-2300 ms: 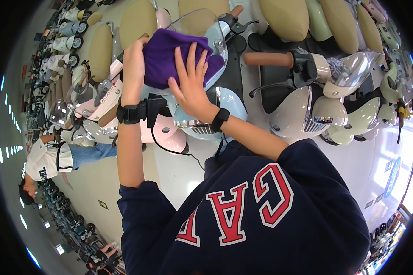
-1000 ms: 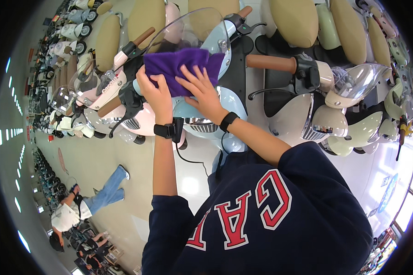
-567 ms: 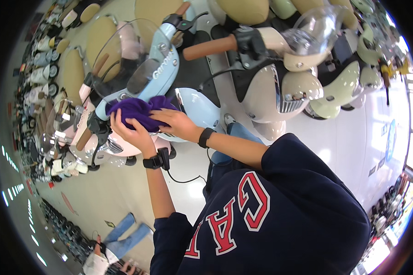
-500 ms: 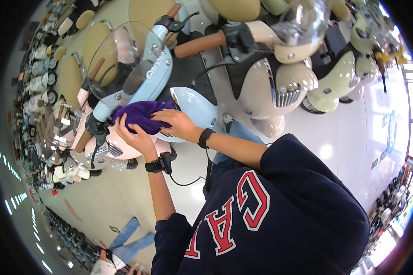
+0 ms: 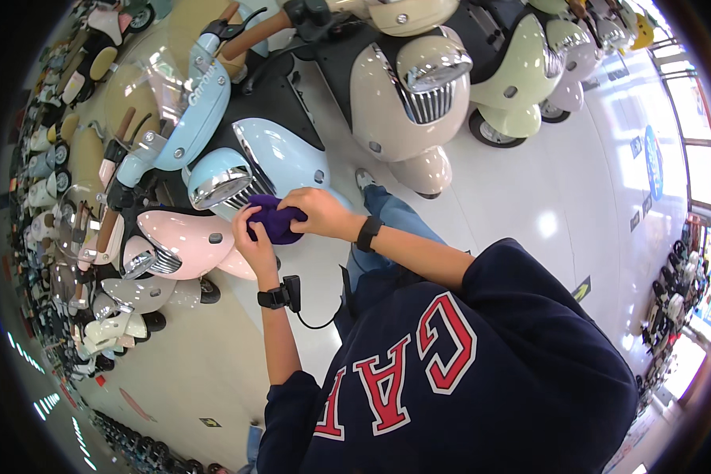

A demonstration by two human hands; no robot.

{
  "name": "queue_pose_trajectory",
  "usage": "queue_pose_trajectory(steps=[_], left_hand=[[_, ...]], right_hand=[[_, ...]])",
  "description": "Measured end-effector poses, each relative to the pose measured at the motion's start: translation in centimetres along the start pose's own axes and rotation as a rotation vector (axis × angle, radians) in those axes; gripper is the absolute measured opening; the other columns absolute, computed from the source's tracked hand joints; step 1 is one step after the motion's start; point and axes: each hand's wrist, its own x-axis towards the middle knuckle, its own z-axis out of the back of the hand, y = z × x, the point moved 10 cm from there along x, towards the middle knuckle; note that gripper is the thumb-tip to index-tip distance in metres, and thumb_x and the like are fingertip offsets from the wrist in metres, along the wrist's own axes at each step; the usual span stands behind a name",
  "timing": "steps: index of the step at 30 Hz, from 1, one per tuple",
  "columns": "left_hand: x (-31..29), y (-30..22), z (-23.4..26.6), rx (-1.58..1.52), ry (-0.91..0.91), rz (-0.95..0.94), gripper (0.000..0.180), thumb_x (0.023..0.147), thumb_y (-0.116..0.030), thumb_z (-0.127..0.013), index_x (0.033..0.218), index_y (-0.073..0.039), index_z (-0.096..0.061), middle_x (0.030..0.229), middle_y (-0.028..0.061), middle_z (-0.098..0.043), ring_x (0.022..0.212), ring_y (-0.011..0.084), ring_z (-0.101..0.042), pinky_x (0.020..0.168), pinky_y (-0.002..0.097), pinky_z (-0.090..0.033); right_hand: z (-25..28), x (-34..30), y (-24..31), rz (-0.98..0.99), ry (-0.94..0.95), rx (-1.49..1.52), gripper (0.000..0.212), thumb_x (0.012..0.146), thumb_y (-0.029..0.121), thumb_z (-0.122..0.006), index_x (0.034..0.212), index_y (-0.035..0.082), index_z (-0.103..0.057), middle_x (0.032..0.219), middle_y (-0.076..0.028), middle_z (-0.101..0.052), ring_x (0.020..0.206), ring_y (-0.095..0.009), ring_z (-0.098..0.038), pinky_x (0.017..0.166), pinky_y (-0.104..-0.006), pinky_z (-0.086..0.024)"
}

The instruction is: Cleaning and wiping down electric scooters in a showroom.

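Note:
Between my hands is a bunched purple cloth (image 5: pixel 275 221). My left hand (image 5: pixel 253 241) grips its left side, thumb and fingers curled into the fabric. On the other side, my right hand (image 5: pixel 320 213) pinches the cloth, with the fingertips partly hidden by its folds. The cloth is held just in front of a light blue scooter (image 5: pixel 280 150). Its chrome-trimmed headlight (image 5: pixel 220 186) and grille show right behind my hands. Whether the cloth touches the scooter's front I cannot tell.
A pink scooter (image 5: pixel 186 241) stands close on the left, a beige scooter (image 5: pixel 379 103) on the right, and a pale green scooter (image 5: pixel 521 71) beyond it. More scooters line the far left. A clear windshield (image 5: pixel 146 87) rises above the blue handlebar.
Both hands and the cloth have moved from up by the handlebar and windshield down to the blue scooter's lower front. The cloth is gathered smaller. The view has shifted.

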Motion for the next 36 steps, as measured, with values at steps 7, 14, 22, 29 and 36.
queue_pose_trajectory(steps=[7,14,22,29,36], left_hand=[[-0.7,-3.5,-3.5,-0.124,0.207,-0.050,0.023,0.086,-0.001,-0.043,0.099,0.002,-0.062,0.106,0.0144,-0.063,0.103,0.0281,-0.059,0.097,0.0370,-0.042],[2.7,-12.7,-3.2,-0.165,0.182,-0.149,0.022,0.085,-0.003,-0.045,0.096,0.002,-0.063,0.106,0.0146,-0.062,0.102,0.0273,-0.059,0.095,0.0358,-0.043],[7.7,-22.7,-4.8,0.106,0.093,-0.379,0.019,0.090,-0.007,-0.047,0.099,0.001,-0.062,0.107,0.0149,-0.061,0.103,0.0289,-0.058,0.096,0.0362,-0.042],[15.8,-34.3,-9.0,0.240,-0.004,-0.702,0.017,0.091,-0.011,-0.051,0.100,-0.002,-0.062,0.106,0.0129,-0.061,0.104,0.0306,-0.058,0.094,0.0384,-0.043],[24.5,-42.9,-17.1,0.052,-0.186,-1.086,0.023,0.084,-0.007,-0.056,0.106,-0.006,-0.064,0.109,0.0133,-0.058,0.098,0.0313,-0.057,0.088,0.0397,-0.045]], right_hand=[[4.4,-3.0,2.0,-0.010,0.064,-0.063,0.031,0.066,0.014,-0.068,0.095,0.002,-0.067,0.092,-0.014,-0.067,0.084,-0.033,-0.063,0.076,-0.0417,-0.051],[12.1,-2.8,7.3,0.114,-0.014,-0.018,0.034,0.066,0.014,-0.069,0.097,0.000,-0.067,0.094,-0.016,-0.067,0.084,-0.033,-0.064,0.075,-0.0402,-0.052],[20.3,-1.8,9.7,0.287,-0.081,0.033,0.034,0.073,0.011,-0.070,0.103,-0.002,-0.063,0.098,-0.018,-0.064,0.086,-0.036,-0.063,0.078,-0.0409,-0.052],[30.9,2.1,10.7,0.424,-0.428,-0.040,0.042,0.074,0.010,-0.067,0.114,0.000,-0.056,0.102,-0.019,-0.062,0.095,-0.038,-0.059,0.084,-0.0439,-0.050],[41.7,4.9,11.6,0.504,-0.970,-0.476,0.041,0.074,0.007,-0.064,0.114,0.007,-0.059,0.108,-0.010,-0.058,0.099,-0.033,-0.055,0.087,-0.0434,-0.045]])
